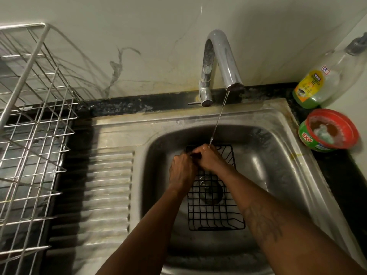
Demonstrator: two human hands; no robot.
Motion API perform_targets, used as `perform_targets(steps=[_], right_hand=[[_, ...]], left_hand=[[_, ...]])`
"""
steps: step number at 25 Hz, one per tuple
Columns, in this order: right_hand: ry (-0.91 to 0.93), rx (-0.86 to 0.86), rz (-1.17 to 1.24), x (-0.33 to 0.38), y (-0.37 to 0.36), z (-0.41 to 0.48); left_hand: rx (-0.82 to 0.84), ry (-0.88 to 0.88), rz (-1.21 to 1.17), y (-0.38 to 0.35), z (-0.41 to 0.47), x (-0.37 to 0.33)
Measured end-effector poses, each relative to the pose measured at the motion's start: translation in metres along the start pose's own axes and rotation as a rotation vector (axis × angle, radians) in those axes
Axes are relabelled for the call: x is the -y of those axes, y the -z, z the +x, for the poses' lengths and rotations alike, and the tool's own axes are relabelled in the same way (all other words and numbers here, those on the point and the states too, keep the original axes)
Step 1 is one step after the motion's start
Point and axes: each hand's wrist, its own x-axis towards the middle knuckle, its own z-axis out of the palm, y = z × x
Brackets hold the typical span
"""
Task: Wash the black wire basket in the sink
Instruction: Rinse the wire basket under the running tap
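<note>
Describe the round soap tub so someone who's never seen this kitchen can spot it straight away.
Find the steel sink, then look along the dark counter past its right rim. Two containers stand there: the tub is the nearer one, squat and round, green with a red rim and open on top, unlike the tall clear bottle behind it.

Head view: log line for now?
black wire basket: in sink | left hand, right hand: gripping far rim | tap: running onto right hand

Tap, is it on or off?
On. A thin stream of water falls from the tap onto the right hand.
</note>
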Motion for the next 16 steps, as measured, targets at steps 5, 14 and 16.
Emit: perform_targets(steps=[5, 14, 16], right_hand=[[-0.172, -0.207, 0.038, -0.023, -0.006, 0.003], [0.147, -0.015, -0.476, -0.022, -0.024, 0.002], [0.209, -0.003, -0.496, -0.021, -0.02, -0.001]], left_hand=[[0.0, 0.121, 0.064, 0.005, -0.001, 0.004], [-0.046, 0.086, 0.337, 0.047, 0.015, -0.011], [0.001, -0.007, 0.285, 0.046, 0.027, -0.019]])
